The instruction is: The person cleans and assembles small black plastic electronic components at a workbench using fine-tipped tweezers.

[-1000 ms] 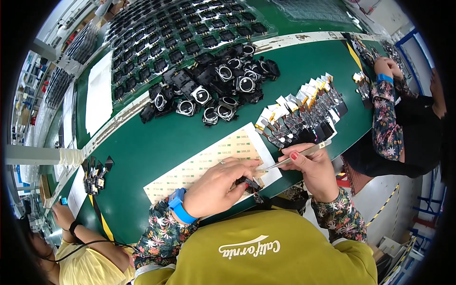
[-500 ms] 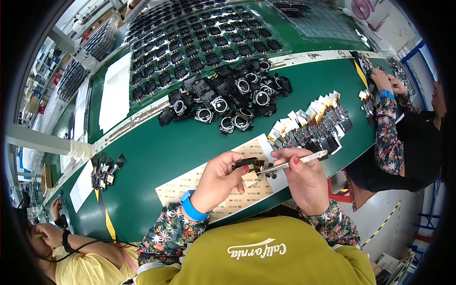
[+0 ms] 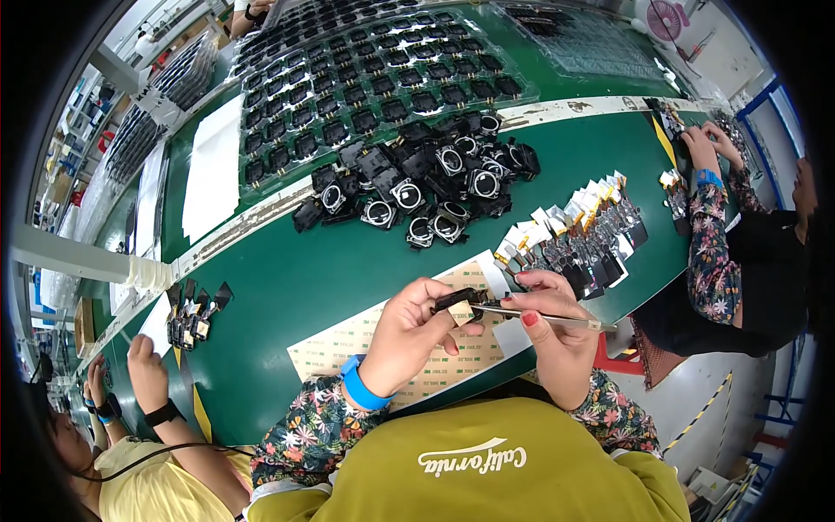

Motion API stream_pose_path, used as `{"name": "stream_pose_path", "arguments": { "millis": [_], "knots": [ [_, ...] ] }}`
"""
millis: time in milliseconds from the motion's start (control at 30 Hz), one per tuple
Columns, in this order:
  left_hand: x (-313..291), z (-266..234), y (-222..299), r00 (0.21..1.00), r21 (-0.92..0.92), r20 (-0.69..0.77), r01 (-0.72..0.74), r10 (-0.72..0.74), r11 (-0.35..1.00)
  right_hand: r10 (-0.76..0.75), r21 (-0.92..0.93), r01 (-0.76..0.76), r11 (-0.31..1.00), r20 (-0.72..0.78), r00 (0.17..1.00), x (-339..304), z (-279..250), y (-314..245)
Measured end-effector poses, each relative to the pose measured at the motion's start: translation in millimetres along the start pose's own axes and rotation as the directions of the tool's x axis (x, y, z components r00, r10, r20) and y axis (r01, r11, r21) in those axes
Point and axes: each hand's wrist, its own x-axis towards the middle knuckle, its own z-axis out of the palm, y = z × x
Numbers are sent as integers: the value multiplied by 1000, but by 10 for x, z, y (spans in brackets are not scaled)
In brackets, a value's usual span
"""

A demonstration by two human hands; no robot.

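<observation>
My left hand (image 3: 407,335) pinches a small black electronic part (image 3: 450,299), with a pale yellow square piece (image 3: 462,314) on its near side. In my right hand (image 3: 558,346) is a pair of metal tweezers (image 3: 570,320), gripped between thumb and fingers. The tweezers' tips reach the right side of the black part; whether they hold anything is too small to tell. Beneath both hands lies a tan sheet of printed adhesive backing (image 3: 335,342), with a white sheet under its right part.
Black housings with silver rings (image 3: 409,193) are heaped beyond my hands. Circuit assemblies with white and orange tabs (image 3: 583,226) lie to the right. Clear trays of black parts (image 3: 374,78) stand behind a pale ledge (image 3: 283,207). Co-workers sit at both sides; more assemblies (image 3: 189,326) lie left.
The tweezers have tilted, their rear end swinging down toward me, and my right fingers have shifted along them. The black part has turned slightly. A left co-worker's hand has risen.
</observation>
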Motion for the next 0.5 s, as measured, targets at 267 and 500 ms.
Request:
{"name": "stream_pose_path", "arguments": {
  "millis": [267,500],
  "knots": [
    [-3,23,7,1000,59,-8,-30,30,998,-31,-58,31,998,5,1000,11,-9,1],
    [-15,40,-14,998,106,-20,-61,63,993,-40,-105,41,994,11,999,16,-9,-16]
  ]
}}
